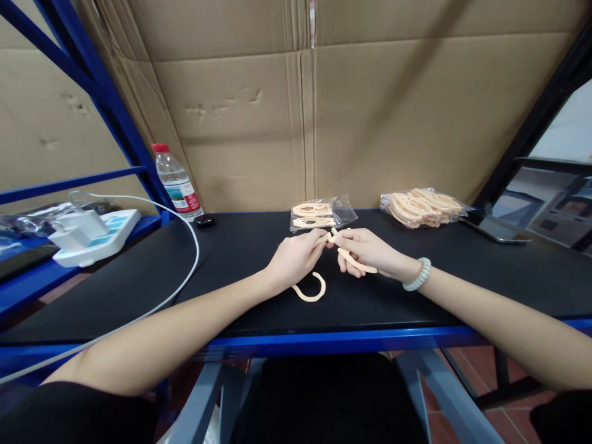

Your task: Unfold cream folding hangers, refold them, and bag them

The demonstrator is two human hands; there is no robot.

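Observation:
My left hand [296, 259] and my right hand [365, 250] meet over the middle of the black tabletop [139, 283]. Both pinch a peach-coloured curved plastic piece [354, 260]; the two sets of fingertips touch at its upper end, and its tail runs under my right palm. A second curved piece [311, 291], hook-shaped, lies loose on the table just below my left hand. A white beaded bracelet [417, 276] sits on my right wrist.
A clear bag of the same pieces [321, 214] lies behind my hands, a fuller bag [423, 206] to the right. A water bottle [176, 182], a small black object [204, 221], a white power strip [92, 234] and its cable [187, 271] are at left. Cardboard walls the back.

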